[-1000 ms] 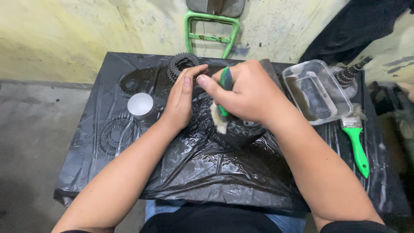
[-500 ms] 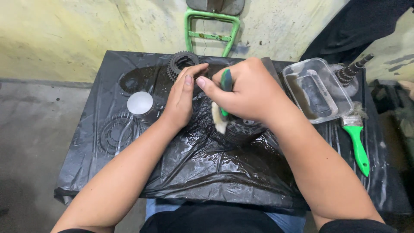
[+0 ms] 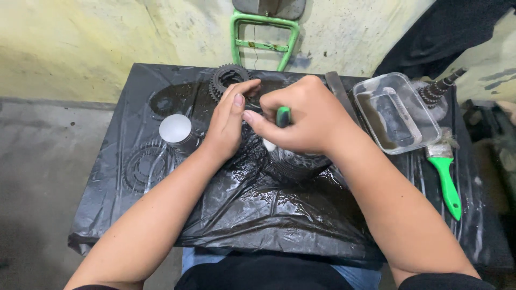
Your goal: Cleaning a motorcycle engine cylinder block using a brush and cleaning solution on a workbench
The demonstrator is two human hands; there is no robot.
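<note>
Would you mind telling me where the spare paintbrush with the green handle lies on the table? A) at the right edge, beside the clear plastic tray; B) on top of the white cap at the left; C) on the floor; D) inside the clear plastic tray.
A: the spare paintbrush lies flat on the black plastic sheet at the right edge, just below the clear plastic tray, apart from both hands.

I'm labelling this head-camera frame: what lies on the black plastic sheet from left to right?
Flat dark gear → round silver-capped metal cylinder → left hand → right hand gripping a green-handled brush → clear rectangular plastic tray → green-handled paintbrush.
</note>
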